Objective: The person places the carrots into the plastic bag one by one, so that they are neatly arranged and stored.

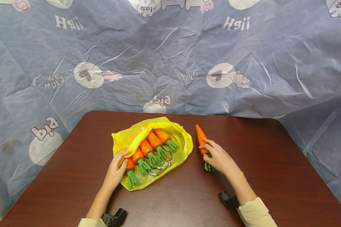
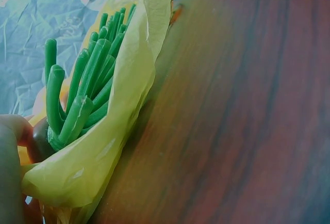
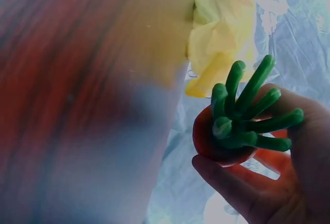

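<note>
A yellow plastic bag (image 1: 152, 178) lies on the table with its mouth toward me. Inside it several orange carrots (image 1: 145, 148) sit in a row, green stem stubs (image 2: 93, 79) pointing out at the opening. My left hand (image 1: 117, 165) grips the bag's left edge, thumb beside the leftmost carrot (image 1: 129, 164). To the right of the bag, my right hand (image 1: 218, 156) holds a single carrot (image 1: 202, 137) near its thick end, fingers and thumb on either side. Its tip points away from me; its green stubs (image 3: 252, 115) face the right wrist camera.
The dark brown wooden table (image 1: 170, 208) reaches back to a blue-grey printed cloth (image 1: 159, 63) hanging behind it. Black wrist devices (image 1: 115, 217) show below both hands.
</note>
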### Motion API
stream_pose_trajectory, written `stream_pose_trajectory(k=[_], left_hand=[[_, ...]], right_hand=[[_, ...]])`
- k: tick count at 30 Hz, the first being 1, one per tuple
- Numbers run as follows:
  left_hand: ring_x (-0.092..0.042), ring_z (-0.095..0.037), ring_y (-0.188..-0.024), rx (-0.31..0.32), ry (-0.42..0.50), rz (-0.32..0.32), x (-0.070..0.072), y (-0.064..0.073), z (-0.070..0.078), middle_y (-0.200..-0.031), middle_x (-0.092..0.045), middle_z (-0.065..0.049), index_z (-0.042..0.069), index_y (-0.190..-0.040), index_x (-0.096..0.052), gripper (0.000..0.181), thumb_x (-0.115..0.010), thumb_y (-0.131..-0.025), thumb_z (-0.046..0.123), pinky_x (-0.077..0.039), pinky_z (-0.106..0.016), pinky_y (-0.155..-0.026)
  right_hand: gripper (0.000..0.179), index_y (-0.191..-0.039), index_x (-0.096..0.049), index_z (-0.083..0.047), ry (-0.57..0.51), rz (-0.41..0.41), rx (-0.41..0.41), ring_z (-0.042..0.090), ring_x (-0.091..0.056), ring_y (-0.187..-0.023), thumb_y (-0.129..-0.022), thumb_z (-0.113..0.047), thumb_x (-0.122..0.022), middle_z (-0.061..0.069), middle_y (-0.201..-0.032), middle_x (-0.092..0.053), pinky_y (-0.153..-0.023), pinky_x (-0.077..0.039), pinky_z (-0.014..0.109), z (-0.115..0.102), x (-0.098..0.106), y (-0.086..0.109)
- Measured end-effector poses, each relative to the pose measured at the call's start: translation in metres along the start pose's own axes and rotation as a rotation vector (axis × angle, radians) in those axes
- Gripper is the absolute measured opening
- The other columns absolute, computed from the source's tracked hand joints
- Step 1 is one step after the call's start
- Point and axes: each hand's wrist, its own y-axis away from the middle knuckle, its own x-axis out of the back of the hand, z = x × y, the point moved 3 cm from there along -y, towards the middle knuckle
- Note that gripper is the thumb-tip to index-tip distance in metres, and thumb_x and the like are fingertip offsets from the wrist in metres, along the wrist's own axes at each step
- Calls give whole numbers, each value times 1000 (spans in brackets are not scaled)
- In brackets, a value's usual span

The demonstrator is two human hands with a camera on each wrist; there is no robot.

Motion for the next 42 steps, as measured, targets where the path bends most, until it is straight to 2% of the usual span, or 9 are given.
stream_pose_trajectory(k=[5, 10, 12, 17, 20, 26, 31, 36, 42], left_hand=[[-39, -32, -124, -11, -3, 7, 0, 0, 0, -123, -52, -19, -1, -116, -56, 27, -48, -91, 1, -28, -47, -101], [-40, -30, -123, -7, -9, 10, 0, 1, -1, -122, -52, -18, 0, -116, -56, 27, -47, -90, -1, -28, -26, -102], [-40, -30, -123, -5, -11, 10, -1, 2, -2, -122, -52, -18, 0, -116, -57, 27, -47, -90, -1, -28, -24, -101], [-40, -31, -122, -6, -4, 8, -1, 2, -2, -122, -51, -19, -1, -116, -56, 27, -47, -90, -1, -29, -43, -100], [-40, -34, -122, -14, 7, 5, -1, 2, -1, -123, -51, -21, -1, -116, -56, 27, -46, -90, -1, -29, -49, -99], [-39, -35, -123, -20, 12, 3, -1, 2, -2, -123, -50, -21, -1, -116, -56, 27, -46, -91, -1, -28, -51, -100], [-39, -34, -124, -16, 7, 2, -1, 2, -2, -123, -51, -20, -1, -116, -56, 27, -46, -91, 0, -28, -51, -100], [-38, -36, -123, -24, 12, -4, -1, 1, -2, -123, -50, -22, -1, -116, -56, 27, -47, -91, 1, -28, -55, -100], [-39, -35, -122, -24, 14, -4, 0, 1, -2, -123, -50, -21, -1, -116, -56, 27, -47, -91, 0, -29, -53, -100]], right_hand=[[31, -111, -62, -14, -2, 39, 8, 36, -45, -120, -80, -12, -58, 11, -138, -42, -88, -43, 54, -6, 10, 3], [32, -111, -62, -16, -4, 66, 41, 35, -45, -119, -80, -13, -58, 10, -138, -43, -87, -43, 54, -17, 19, 8], [31, -111, -62, -16, -4, 74, 60, 35, -46, -119, -80, -13, -58, 10, -138, -43, -87, -44, 53, -22, 22, 10], [29, -108, -63, -17, 4, 94, 119, 33, -48, -118, -79, -12, -59, 9, -136, -45, -87, -46, 50, -37, 25, 14], [29, -106, -64, -16, 9, 98, 158, 32, -48, -118, -79, -11, -61, 9, -136, -46, -87, -47, 48, -47, 23, 16], [26, -104, -64, -19, 21, 78, 219, 28, -48, -120, -79, -11, -62, 5, -135, -47, -86, -49, 44, -64, 15, 19], [26, -104, -63, -22, 28, 37, 262, 24, -49, -120, -80, -12, -59, 2, -137, -46, -77, -51, 37, -77, 7, 19], [27, -104, -63, -23, 22, -4, 315, 24, -51, -117, -79, -13, -59, 2, -137, -46, -69, -49, 30, -89, 0, 14], [25, -102, -63, -20, 34, -59, 394, 23, -53, -115, -79, -12, -57, 5, -135, -48, -78, -49, 33, -98, -6, -2]])
